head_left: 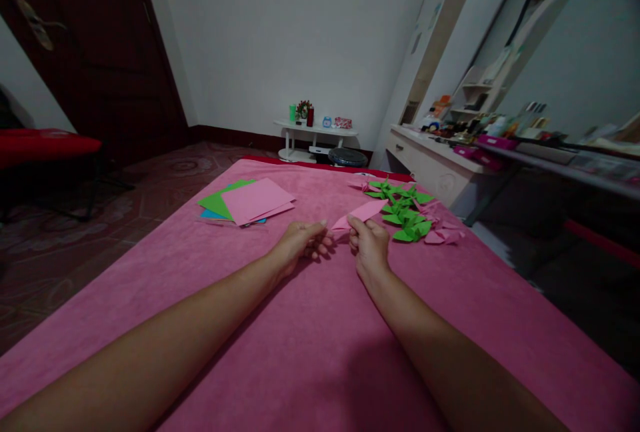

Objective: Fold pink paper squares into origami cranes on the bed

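A pink folded paper (364, 212), long and pointed at both ends, is held up slightly tilted over the pink cloth. My right hand (370, 243) pinches its lower edge between thumb and fingers. Close to the paper's left tip is my left hand (303, 241), its thumb stretched out and its fingers loosely curled and apart; whether a fingertip touches the paper is hard to see. Just beyond my right hand lie several green folded paper figures (411, 227), with pink folded paper figures (444, 233) beside them. To the left rests a fanned stack of pink paper sheets (257, 200) over green paper (218, 204) and blue paper.
The pink cloth (280, 352) covers the whole work surface. Beyond its far edge a low white shelf (285, 125) carries small items. A cluttered dressing table (440, 152) stands at the right. On the left are a red-topped seat (47, 143) and a dark door (95, 52).
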Demonstrator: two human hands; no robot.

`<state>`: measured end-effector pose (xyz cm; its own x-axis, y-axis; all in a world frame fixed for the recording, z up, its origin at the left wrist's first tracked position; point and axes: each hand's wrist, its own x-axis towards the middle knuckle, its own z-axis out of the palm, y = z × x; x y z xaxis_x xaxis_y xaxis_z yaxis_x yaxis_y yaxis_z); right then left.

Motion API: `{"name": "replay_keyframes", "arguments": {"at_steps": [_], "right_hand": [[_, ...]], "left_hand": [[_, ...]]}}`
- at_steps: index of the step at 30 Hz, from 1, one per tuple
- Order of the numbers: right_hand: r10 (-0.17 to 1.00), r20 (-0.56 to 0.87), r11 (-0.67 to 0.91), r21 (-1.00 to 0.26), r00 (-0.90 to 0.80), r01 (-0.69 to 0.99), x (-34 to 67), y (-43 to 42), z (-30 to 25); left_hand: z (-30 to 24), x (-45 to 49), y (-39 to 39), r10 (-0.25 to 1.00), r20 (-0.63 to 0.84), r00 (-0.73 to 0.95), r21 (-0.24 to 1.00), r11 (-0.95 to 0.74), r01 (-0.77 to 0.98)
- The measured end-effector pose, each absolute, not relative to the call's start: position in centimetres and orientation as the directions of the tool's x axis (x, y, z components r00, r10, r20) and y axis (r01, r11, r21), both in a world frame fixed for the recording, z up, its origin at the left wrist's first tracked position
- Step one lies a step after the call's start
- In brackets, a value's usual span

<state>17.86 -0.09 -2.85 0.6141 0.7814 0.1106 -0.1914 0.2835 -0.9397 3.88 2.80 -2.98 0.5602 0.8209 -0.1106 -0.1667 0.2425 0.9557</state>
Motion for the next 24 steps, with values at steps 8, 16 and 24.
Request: {"name": "replay_keyframes", "arguments": {"at_steps": [8, 16, 24], "right_hand": [[0.743, 0.287, 0.364, -0.932, 0.604, -0.004, 17.7, -0.5, -2.69], [0.793, 0.369, 0.34, -0.928, 0.485, 0.151, 17.1, -0.83, -2.95], [0.839, 0.327, 0.302, -0.945, 0.436, 0.128, 17.0, -0.97, -2.88]], "left_hand": [[-2.24, 3.81, 2.88, 0.806, -0.196, 0.559, 0.933, 0.328, -0.146], [-2.05, 3.67, 2.94, 0.782, -0.177, 0.597, 0.956, 0.28, -0.083], [-2.81, 3.81, 3.32, 0.794, -0.209, 0.57, 0.948, 0.309, -0.083]]}}
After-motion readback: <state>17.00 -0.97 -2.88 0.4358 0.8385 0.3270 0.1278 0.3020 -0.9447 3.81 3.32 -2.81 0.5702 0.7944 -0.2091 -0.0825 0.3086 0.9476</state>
